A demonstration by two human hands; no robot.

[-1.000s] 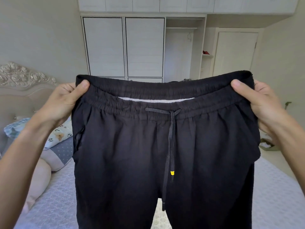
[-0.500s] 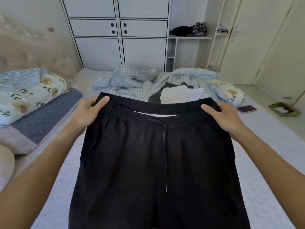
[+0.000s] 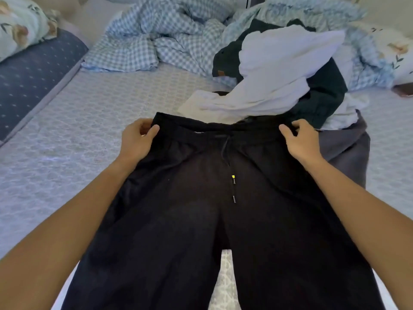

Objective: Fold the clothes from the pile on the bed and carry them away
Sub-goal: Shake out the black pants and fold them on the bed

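- A pair of black drawstring trousers (image 3: 201, 209) lies front-up on the pale quilted bed (image 3: 67, 135), waistband toward the clothes pile (image 3: 288, 70), legs running back to the viewer.
- The left hand (image 3: 137, 139) pinches the left waistband corner — thumb on top, fingers curled under the edge.
- The right hand (image 3: 300, 139) pinches the right corner the same way; a grey garment (image 3: 348, 153) lies just beside it.
- Both forearms reach forward, roughly level, palms down.
- To fold well, it seems best to pull the waistband taut and flat, smooth the legs, then bring one leg squarely over the other — seams aligned.
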